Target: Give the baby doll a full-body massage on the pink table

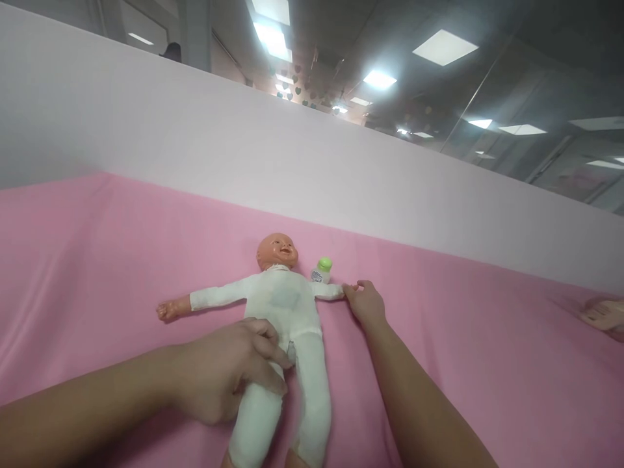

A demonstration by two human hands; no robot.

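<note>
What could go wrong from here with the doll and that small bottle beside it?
The green-capped bottle stands right by the doll's sleeve, where the right hand holds the doll's hand; pulling that arm could tip it. The left hand presses only one leg, so the doll may twist on the pink sheet.

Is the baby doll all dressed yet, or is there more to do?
The doll already wears its white suit on arms, body and legs. The left hand grips one leg; the right hand holds a sleeve end. The green-capped bottle stands untouched beside the doll's shoulder.
</note>
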